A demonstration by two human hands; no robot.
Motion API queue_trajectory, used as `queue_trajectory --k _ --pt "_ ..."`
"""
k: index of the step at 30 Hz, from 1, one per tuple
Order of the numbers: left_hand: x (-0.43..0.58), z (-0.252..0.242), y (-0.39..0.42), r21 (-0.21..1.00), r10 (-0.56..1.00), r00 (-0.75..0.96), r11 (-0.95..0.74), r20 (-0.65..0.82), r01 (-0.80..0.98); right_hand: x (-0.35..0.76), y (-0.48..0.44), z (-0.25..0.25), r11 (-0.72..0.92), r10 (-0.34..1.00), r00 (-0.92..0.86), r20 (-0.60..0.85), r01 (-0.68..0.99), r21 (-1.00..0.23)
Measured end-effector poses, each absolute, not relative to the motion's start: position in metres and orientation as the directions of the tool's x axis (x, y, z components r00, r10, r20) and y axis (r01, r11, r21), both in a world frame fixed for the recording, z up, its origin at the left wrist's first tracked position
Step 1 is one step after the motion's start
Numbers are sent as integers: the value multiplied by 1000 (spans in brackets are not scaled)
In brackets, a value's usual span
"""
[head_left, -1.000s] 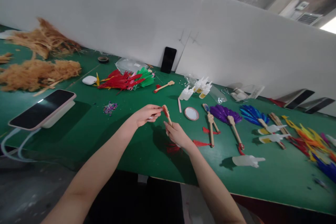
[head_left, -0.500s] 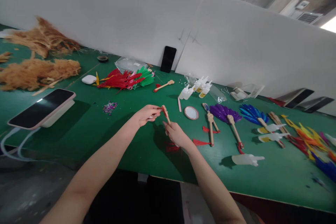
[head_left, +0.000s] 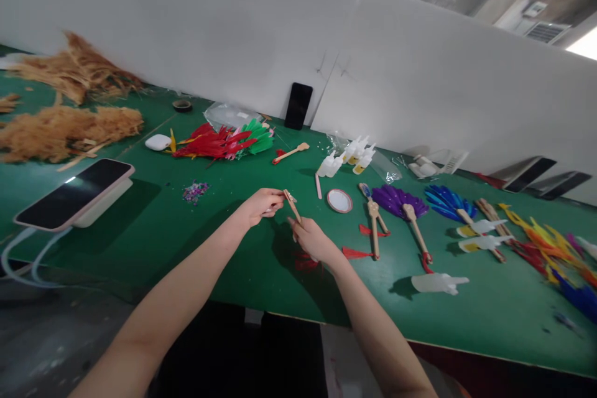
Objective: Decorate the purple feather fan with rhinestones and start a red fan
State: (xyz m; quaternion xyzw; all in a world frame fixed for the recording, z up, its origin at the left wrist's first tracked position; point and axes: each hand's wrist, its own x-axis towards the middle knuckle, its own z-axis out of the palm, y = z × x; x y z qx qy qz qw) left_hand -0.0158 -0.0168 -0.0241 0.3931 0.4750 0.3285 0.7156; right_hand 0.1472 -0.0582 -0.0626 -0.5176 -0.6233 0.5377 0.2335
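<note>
My right hand (head_left: pixel 310 239) is wrapped round the lower part of a small wooden fan handle (head_left: pixel 293 205), which leans up to the left above the green table. A red tassel (head_left: pixel 306 261) hangs below that hand. My left hand (head_left: pixel 265 205) is closed in a pinch at the handle's upper end, its fingertips touching or almost touching the wood. Something small and pale shows under its fingers, too little to name. Beyond my hands lie a loose wooden handle (head_left: pixel 291 153) and a round white lid or dish (head_left: pixel 340 201) with a pinkish rim.
Red feathers (head_left: pixel 212 142) and green feathers (head_left: pixel 258 137) lie behind. Small glue bottles (head_left: pixel 330 165) stand by the wall. Rightward are a purple feather fan (head_left: pixel 400 200), a blue one (head_left: pixel 450 200) and a lying bottle (head_left: pixel 438 284). Leftward are sequins (head_left: pixel 194 192), a phone (head_left: pixel 77 193) and brown fibre (head_left: pixel 69 130).
The handle's upper end has shifted slightly left and turned, so its red part no longer shows. My left hand has moved a little left; my right hand keeps its hold.
</note>
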Motion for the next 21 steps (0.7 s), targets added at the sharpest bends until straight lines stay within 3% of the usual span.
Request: queue_trajectory --k 5,12,21 --pt "-15 -22 -18 882 852 323 462 -412 -92 147 -60 -55 -224 865 -378 -331 300 -927" --pt "-29 -18 -15 850 785 506 498 -357 -173 150 -59 -45 -312 828 -429 -362 184 -932" --pt "-25 -21 -15 877 822 425 465 -378 -120 147 -61 -49 -305 841 -395 -368 215 -928"
